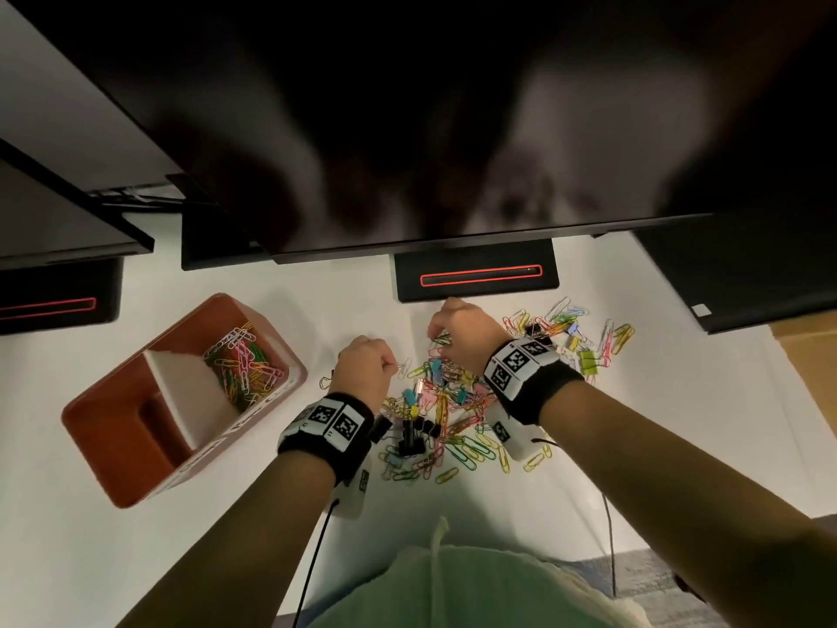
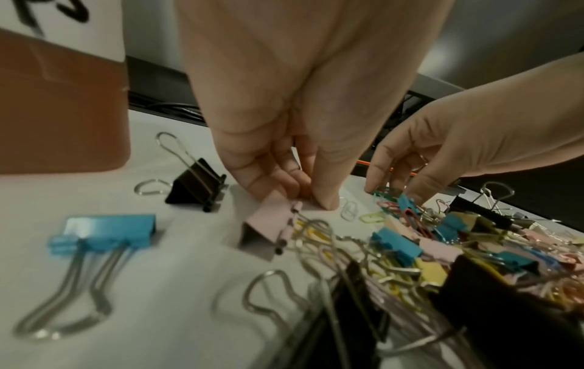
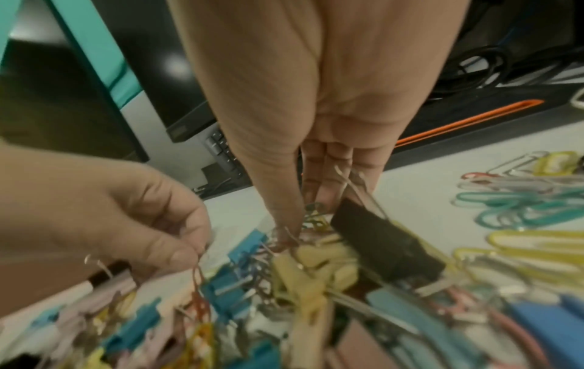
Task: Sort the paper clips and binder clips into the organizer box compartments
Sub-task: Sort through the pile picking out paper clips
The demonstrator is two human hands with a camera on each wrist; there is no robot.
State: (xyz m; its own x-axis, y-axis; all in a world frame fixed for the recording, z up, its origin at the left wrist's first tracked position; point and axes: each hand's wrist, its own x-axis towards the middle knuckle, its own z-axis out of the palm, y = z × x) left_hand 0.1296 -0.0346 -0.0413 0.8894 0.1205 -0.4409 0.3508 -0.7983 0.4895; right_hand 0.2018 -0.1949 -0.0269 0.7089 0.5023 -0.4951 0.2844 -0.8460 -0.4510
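Two hands working one heap: left hand (image 1: 362,365) pinching paper clips (image 3: 199,294) just beside the pile (image 1: 446,403), right hand (image 1: 457,337) pinching more at its far edge; best lifted slowly, shaking binder clips (image 2: 396,246) loose, then carried left to the organizer box (image 1: 97,428)

A white label (image 2: 72,22) on the organizer box (image 2: 63,112) carries black handwriting. Only the cropped letters "PS" can be read.

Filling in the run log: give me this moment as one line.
left hand: pinching paper clips | right hand: picking in clip pile | organizer box: paper clips in far compartment
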